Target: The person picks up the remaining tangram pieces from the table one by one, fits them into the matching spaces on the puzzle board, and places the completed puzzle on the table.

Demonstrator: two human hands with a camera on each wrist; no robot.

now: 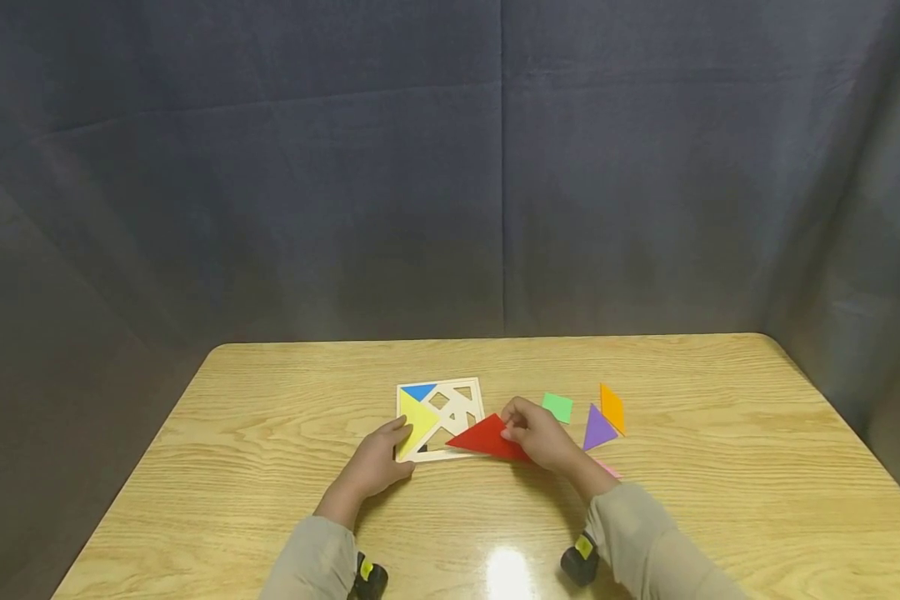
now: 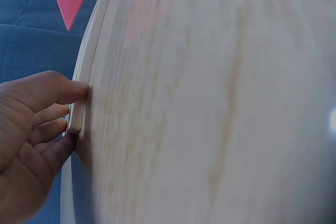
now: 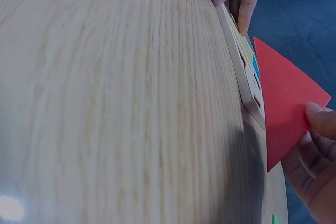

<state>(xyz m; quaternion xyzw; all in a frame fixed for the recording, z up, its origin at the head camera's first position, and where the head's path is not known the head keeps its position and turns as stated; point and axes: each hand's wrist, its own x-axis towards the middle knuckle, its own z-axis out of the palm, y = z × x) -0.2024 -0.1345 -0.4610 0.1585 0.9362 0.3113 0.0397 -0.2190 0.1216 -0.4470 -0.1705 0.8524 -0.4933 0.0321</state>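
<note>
A wooden tangram board lies on the table, with a yellow triangle and a blue triangle set into its left side; other recesses are bare. My left hand grips the board's near left corner, thumb and fingers on its edge, as the left wrist view also shows. Between the thumb and fingers of my right hand I pinch a large red triangle. In the right wrist view the red triangle is tilted up, raised off the table beside the board.
Right of the board lie a green square, a purple triangle and an orange parallelogram. A pink piece is partly hidden by my right wrist. Dark curtains hang behind the wooden table.
</note>
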